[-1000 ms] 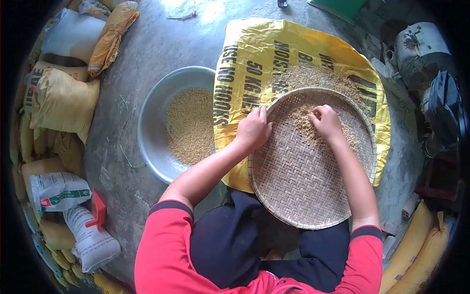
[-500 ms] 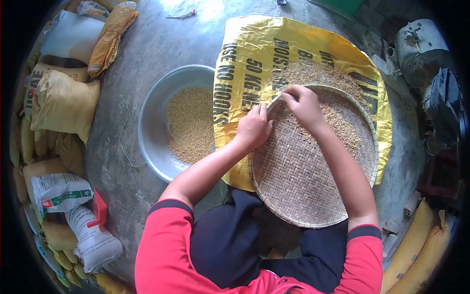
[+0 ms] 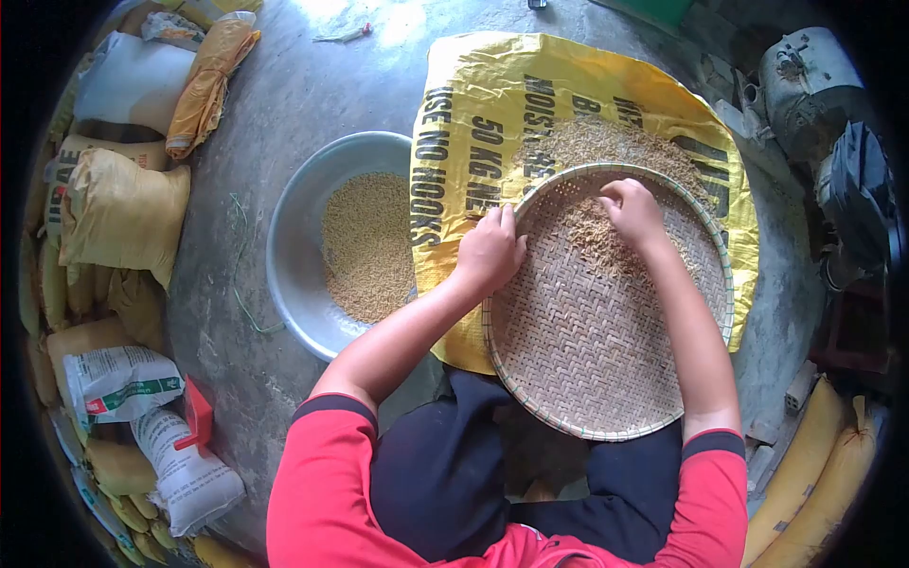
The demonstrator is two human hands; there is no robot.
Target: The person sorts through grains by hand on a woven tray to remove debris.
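L hand (image 3: 490, 252) grips tray (image 3: 587, 350) rim; R hand (image 3: 632, 214) pinched over grain (image 3: 604, 244), hold unclear.

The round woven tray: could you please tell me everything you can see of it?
The woven tray is round, shallow and tan, apparently bamboo, with a bound rim marked by small green ties. It sits partly over the yellow sack. Loose grain lies towards its far side. The left hand touches its rim; the right hand is above the grain.
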